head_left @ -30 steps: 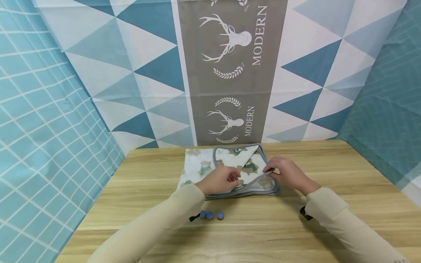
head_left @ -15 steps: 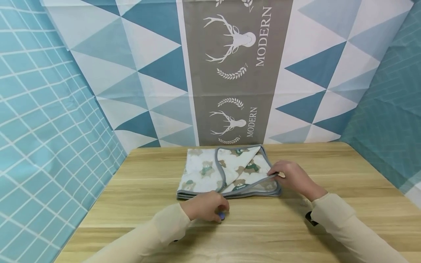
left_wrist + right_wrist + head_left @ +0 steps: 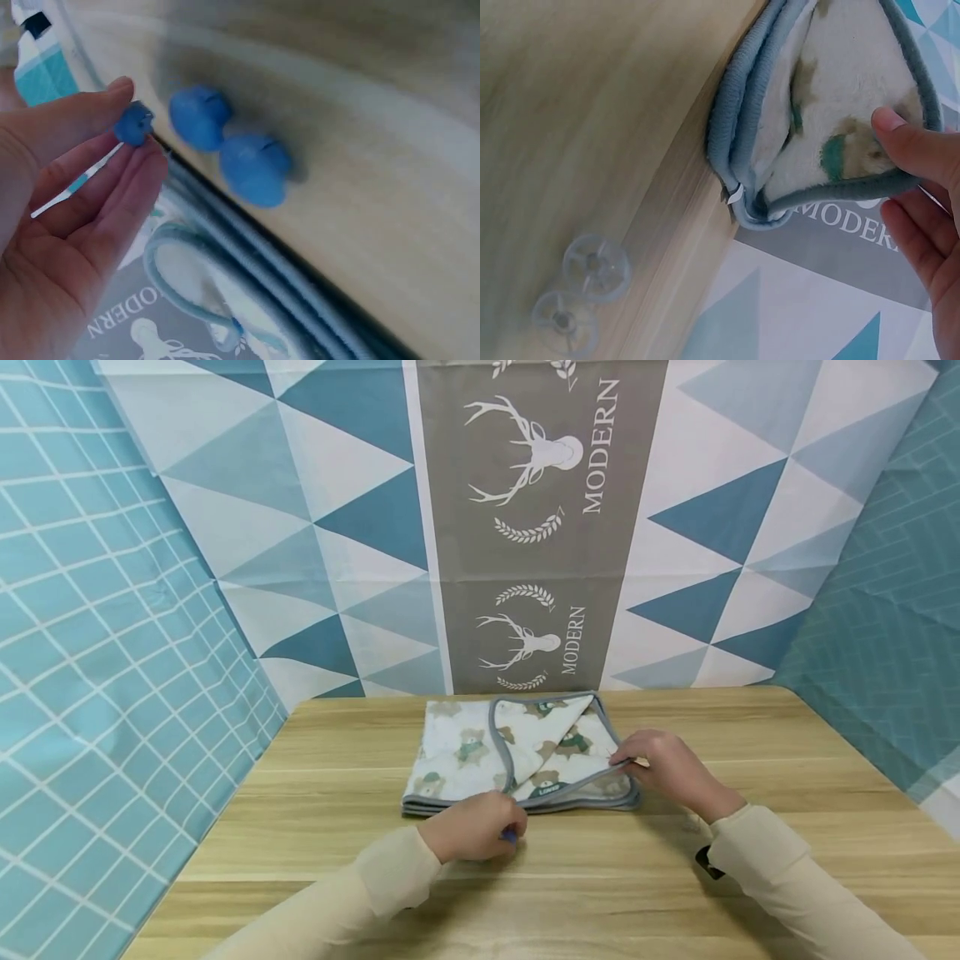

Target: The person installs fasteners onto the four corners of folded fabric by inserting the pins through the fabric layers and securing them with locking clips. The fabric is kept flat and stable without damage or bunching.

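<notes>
The left hand (image 3: 474,827) pinches a blue knob (image 3: 133,124) between thumb and fingertips, just in front of the blanket (image 3: 461,747); whether the knob touches the cloth I cannot tell. The right hand (image 3: 671,772) pinches the blanket's near right corner, thumb on the printed side and fingers beneath, holding the top layer raised from the folds below. The blanket lies folded at the back of the wooden table (image 3: 341,760), bears printed on white, bordered in grey-blue, one flap turned back. Two more knobs (image 3: 229,142) sit side by side under the left hand, and two clear discs (image 3: 581,296) lie near the right. Behind stands a patterned backdrop (image 3: 532,556), with a blue grid sheet (image 3: 112,610) at left and a teal sheet (image 3: 900,610) at right. The blanket's back reaches close to the far edge; both side edges are well apart from it, with bare wood between, and wood runs forward out of view.
</notes>
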Motion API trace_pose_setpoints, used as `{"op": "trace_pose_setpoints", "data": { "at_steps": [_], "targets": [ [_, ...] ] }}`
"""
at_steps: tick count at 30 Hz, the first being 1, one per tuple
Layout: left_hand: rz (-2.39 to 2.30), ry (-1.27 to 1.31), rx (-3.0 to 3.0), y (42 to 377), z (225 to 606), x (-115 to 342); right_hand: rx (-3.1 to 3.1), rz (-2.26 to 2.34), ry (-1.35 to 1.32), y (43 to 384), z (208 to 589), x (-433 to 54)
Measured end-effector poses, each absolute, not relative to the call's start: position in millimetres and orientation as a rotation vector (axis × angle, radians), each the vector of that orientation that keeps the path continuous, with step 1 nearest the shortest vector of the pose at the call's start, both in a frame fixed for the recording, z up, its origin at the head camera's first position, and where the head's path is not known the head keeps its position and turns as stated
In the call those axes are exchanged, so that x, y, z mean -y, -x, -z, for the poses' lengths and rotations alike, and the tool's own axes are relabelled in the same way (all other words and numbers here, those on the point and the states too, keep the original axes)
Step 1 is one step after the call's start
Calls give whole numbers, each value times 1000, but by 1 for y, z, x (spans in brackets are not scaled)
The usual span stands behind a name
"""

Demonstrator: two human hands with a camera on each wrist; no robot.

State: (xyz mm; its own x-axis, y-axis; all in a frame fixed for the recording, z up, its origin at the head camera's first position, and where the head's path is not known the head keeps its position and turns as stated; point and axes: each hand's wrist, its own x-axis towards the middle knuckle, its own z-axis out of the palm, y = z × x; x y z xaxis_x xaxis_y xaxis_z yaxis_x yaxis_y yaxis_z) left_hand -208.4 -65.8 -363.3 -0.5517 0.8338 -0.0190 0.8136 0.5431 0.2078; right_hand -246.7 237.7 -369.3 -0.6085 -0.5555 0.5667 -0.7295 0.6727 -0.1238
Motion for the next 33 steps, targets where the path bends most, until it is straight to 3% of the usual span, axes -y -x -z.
{"op": "trace_pose_setpoints", "data": {
  "at_steps": [6, 15, 27, 33],
  "targets": [
    [-654, -1344, -2621, 238, 353, 45, 2407, -472, -958, 246, 365, -239],
    [-1207, -948, -2650, 286, 340, 5, 2336, -521, -991, 249, 364, -232],
    [-1588, -614, -2386, 297, 356, -15, 2322, -536, -1019, 253, 364, -221],
    [-1697, -569, -2312, 298, 364, -15, 2372, -542, -1005, 252, 364, -219]
  ]
}}
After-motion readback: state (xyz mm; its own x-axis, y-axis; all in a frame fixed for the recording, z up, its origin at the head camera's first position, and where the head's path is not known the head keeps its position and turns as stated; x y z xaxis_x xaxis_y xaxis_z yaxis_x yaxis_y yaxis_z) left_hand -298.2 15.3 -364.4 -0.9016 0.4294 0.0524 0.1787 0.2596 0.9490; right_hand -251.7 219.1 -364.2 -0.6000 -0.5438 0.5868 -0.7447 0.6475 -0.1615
